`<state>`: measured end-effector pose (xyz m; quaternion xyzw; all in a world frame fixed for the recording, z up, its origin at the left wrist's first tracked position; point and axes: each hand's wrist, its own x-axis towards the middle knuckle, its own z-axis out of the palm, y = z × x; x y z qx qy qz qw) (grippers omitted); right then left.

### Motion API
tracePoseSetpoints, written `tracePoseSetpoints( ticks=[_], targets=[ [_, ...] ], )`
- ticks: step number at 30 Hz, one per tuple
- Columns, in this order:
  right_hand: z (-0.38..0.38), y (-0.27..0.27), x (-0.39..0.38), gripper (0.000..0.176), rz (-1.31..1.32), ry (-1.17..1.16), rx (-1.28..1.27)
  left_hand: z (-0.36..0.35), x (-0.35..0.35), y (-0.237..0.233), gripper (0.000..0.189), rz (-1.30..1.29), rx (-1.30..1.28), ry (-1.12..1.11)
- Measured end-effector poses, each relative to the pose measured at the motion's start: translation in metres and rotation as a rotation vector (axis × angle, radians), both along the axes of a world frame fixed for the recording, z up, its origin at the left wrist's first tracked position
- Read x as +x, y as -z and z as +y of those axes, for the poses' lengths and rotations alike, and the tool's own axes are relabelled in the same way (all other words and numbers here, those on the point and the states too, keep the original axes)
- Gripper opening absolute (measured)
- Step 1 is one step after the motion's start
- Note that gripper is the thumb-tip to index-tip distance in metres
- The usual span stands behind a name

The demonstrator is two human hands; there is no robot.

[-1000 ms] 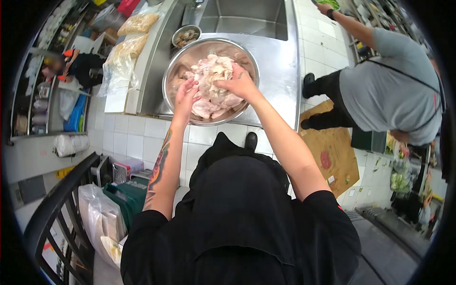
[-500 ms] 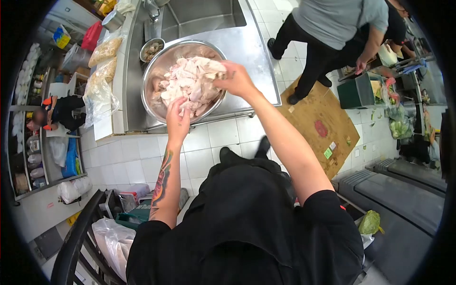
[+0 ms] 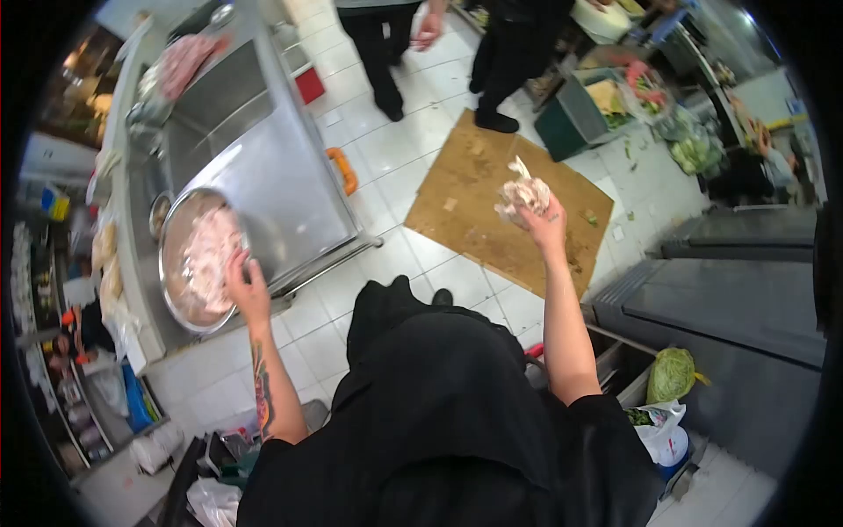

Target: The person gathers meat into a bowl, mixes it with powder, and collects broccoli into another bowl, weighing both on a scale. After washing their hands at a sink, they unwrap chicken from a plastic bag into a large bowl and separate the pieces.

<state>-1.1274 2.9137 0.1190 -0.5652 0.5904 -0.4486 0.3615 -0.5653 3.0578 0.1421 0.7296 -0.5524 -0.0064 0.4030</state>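
A big steel bowl (image 3: 167, 285) of pale pink raw chicken pieces (image 3: 208, 255) stands on the steel sink counter at the left. My left hand (image 3: 246, 283) is at the bowl's right side, fingers apart and fingertips by the meat. Out to the right, my right hand (image 3: 540, 220) is closed around a clump of raw chicken (image 3: 524, 195), with a pale strip sticking up from it. In this view the clump overlaps the brown cardboard on the floor. A small steel bowl (image 3: 159, 215) stands just behind the big one.
Beyond the bowl is the sink basin (image 3: 224, 97). Cardboard (image 3: 448, 206) lies on the tiled floor. Two people stand past it, one in dark trousers (image 3: 373, 61). A green crate (image 3: 571, 119) is at upper right, grey cabinets (image 3: 720, 307) at right. A cabbage (image 3: 671, 376) sits near my right elbow.
My right hand has left the bowl and swung right with a clump of raw chicken. My left hand stays by the bowl. The view has turned right, and the people have shifted.
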Motion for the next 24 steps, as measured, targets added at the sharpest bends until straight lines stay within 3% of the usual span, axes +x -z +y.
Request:
tracePoseSetpoints(
  ticks=[7,13,15,18,21,24],
  targets=[
    [0.016,0.083,-0.184,0.046,0.057,0.455,0.155,-0.099,-0.065,-0.004,0.025,-0.03,0.089,0.023],
    [-0.01,0.089,-0.272,0.044,-0.163,0.724,0.155,-0.266,-0.101,0.025,0.025,0.269,0.058,0.142],
    [-0.047,0.069,-0.309,0.044,-0.1,0.772,0.136,-0.333,-0.128,0.026,0.026,0.259,0.04,0.209],
    [-0.127,-0.006,-0.354,0.042,-0.006,0.869,-0.047,-0.415,-0.178,-0.005,0.025,0.261,0.003,0.341],
    [-0.23,-0.072,-0.42,0.044,0.051,0.802,-0.346,-0.469,-0.229,-0.046,0.025,0.21,0.043,0.396],
    [-0.351,-0.102,-0.528,0.053,0.258,0.773,-0.346,-0.492,-0.253,-0.053,0.024,0.126,0.051,0.408]
  ],
)
